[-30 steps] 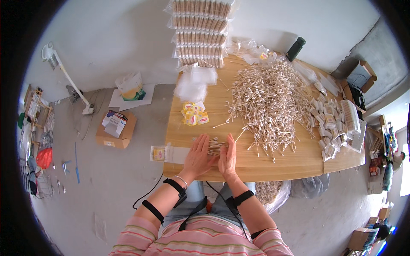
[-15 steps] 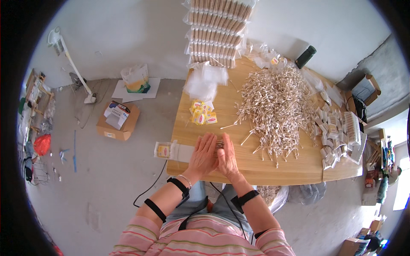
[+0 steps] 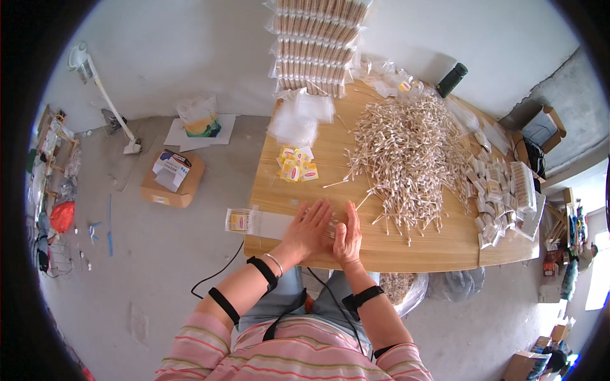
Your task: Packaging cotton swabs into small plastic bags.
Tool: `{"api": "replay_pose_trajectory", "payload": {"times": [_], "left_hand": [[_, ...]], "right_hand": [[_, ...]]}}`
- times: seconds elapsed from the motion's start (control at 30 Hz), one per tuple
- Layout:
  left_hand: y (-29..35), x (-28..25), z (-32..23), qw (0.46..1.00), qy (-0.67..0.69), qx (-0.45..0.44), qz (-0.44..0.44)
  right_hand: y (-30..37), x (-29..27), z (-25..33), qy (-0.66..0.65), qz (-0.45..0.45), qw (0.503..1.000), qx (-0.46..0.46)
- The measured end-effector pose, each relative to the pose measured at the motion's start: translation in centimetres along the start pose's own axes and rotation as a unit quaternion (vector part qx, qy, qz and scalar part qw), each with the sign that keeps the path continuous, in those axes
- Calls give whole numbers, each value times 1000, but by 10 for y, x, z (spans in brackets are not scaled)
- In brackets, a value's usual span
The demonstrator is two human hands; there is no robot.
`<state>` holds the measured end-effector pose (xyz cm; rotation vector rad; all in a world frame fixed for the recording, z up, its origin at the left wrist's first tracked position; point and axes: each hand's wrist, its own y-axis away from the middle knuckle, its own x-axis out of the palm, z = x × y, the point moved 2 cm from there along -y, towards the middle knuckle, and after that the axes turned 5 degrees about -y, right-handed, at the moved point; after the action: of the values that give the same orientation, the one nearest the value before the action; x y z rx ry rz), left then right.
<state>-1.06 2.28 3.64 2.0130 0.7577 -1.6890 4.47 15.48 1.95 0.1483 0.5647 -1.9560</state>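
Note:
My left hand (image 3: 307,230) lies flat with its fingers stretched out, at the near edge of the table, over some cotton swabs (image 3: 332,227). My right hand (image 3: 347,237) stands on edge just to the right, fingers straight and thumb raised, beside those swabs. Only part of the swab bundle shows between the hands; my left palm hides the rest. Left of my left hand, a clear bag (image 3: 269,225) stretches out flat, and a filled swab packet (image 3: 239,221) with a yellow card hangs at the table's left edge.
A big heap of loose cotton swabs (image 3: 406,159) covers the table's middle. Yellow cards (image 3: 297,166) and clear bags (image 3: 298,120) lie to its left. Stacked swab packs (image 3: 314,57) rise behind; finished-looking packets (image 3: 495,190) pile at the right, near a dark bottle (image 3: 452,80).
My right hand has moved slightly right, away from my left, and its thumb has lifted. More of the swabs between the hands shows. The whole view has shifted a little.

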Motion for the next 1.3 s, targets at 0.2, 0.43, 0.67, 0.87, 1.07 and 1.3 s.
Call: {"api": "replay_pose_trajectory", "payload": {"times": [0.2,0.43,0.67,0.87,1.07,1.3], "left_hand": [[5,1,-1,1000,20,0,-17],[27,2,20,894,312,-165,-278],[26,10,24,871,354,-155,-303],[28,8,22,875,355,-163,-286],[25,9,23,861,379,-162,-297],[28,14,28,834,421,-165,-317]], "right_hand": [[1,0,-3,-10,2,1000,7],[1,7,7,185,68,980,-18],[7,31,27,374,220,899,-65],[30,32,32,387,236,889,-60],[6,37,29,426,219,875,-70],[11,34,34,410,236,878,-71]]}}
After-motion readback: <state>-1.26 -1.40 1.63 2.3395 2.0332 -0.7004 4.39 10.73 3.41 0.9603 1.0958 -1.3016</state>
